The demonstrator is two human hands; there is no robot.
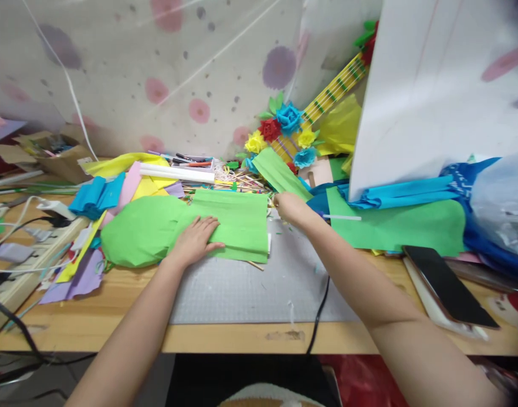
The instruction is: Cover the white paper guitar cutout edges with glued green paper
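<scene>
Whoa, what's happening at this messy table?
Somebody has their left hand resting flat on a green sheet, which lies partly over a grey mat. Their right hand is curled just past the sheet's right edge; I can't tell whether it holds anything. Thin sticks are heaped behind the sheet, and farther back a big blue flower sits by a yellow guitar-like shape.

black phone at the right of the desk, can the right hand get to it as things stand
Probably yes: nothing seems to lie over the black phone, though the right hand, near the green sheet under the left hand, would have to draw back first.
</scene>
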